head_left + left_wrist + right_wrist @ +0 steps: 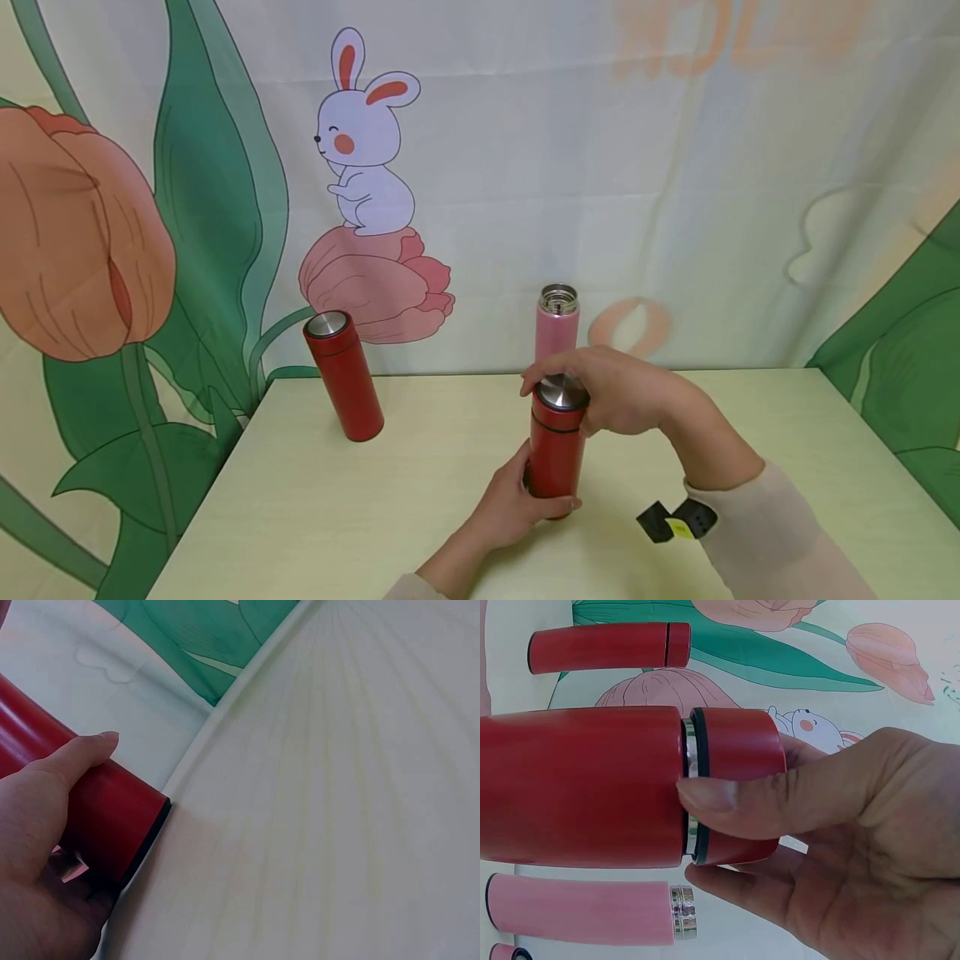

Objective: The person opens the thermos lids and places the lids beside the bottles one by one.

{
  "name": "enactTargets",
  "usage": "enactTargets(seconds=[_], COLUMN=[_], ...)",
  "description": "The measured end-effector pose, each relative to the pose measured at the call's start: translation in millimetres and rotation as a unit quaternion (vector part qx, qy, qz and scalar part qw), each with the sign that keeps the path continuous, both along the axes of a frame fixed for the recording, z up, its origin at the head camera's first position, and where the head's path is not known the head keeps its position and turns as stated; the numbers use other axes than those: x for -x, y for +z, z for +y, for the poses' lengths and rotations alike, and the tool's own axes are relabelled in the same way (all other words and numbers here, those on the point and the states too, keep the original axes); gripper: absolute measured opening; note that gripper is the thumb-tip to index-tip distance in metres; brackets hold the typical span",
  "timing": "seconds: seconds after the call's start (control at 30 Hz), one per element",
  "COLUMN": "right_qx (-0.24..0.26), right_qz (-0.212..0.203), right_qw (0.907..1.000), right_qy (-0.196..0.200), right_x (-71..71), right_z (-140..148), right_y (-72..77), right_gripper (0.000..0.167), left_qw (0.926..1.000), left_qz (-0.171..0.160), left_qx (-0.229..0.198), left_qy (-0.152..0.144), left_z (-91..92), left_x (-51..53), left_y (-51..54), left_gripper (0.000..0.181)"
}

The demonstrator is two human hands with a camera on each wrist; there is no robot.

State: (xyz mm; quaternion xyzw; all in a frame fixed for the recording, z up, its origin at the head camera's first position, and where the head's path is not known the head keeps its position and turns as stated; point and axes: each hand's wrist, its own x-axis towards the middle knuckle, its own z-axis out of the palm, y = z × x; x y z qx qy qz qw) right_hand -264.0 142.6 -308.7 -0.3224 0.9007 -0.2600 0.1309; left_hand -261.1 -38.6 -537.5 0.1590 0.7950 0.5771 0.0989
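A red thermos (pixel 556 457) stands upright on the table in front of me. My left hand (pixel 506 510) grips its lower body, the thumb lying across the front near the base. Around its red cap (pixel 742 754) with a steel top, my right hand (pixel 626 392) has its thumb and fingers. In the right wrist view, a narrow band of silver neck (pixel 691 739) shows between cap and body. Behind it stands a pink thermos (pixel 557 332), uncapped, its steel mouth showing and its lower part hidden in the head view.
A second red thermos (pixel 345 379), capped, stands on the left of the pale table (pixel 315 517). A small pink and black piece (pixel 510 952) shows at the right wrist view's corner, partly cut off. A printed cloth (pixel 495 167) hangs behind the table.
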Motion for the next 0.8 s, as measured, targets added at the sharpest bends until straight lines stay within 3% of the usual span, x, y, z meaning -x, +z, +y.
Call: enactTargets(seconds=[0.27, 0.8], right_qx=[-0.004, 0.007], right_qz=[-0.008, 0.000], right_qw=[1.0000, 0.9989], right_qy=[-0.001, 0.047], right_x=[-0.8, 4.7], right_z=[0.2, 4.1], right_y=[0.4, -2.7], right_gripper=[0.078, 0.075], left_qw=[1.0000, 1.0000], left_qz=[0.002, -0.002], left_qx=[0.002, 0.001], left_qy=[0.000, 0.000], left_z=[0.4, -0.2], left_x=[0.1, 0.8], left_y=[0.7, -1.4], left_gripper=[0.071, 0.070])
